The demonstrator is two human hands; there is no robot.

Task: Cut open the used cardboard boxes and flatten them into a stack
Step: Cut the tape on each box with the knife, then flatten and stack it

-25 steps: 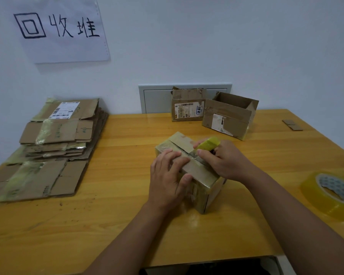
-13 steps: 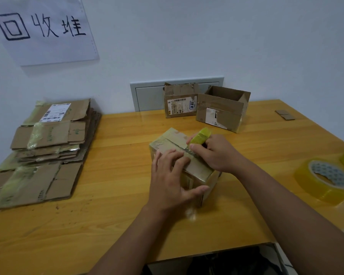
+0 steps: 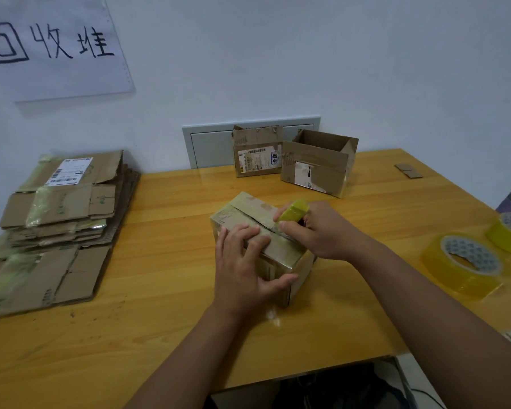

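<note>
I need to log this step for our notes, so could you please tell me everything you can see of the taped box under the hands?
The small brown cardboard box, wrapped in glossy clear tape, stands closed on the wooden table, turned corner-on to the camera. A dark slit runs along its top seam. The left hand rests on its near top, thumb against the front face. The right hand holds a yellow-green cutter at the seam; its blade is not visible.

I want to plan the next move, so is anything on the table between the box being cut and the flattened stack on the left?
Nothing visible. The box sits mid-table under both hands, and the table between it and the flattened stack shows only bare wood. The two other boxes stand behind, off that path.
</note>
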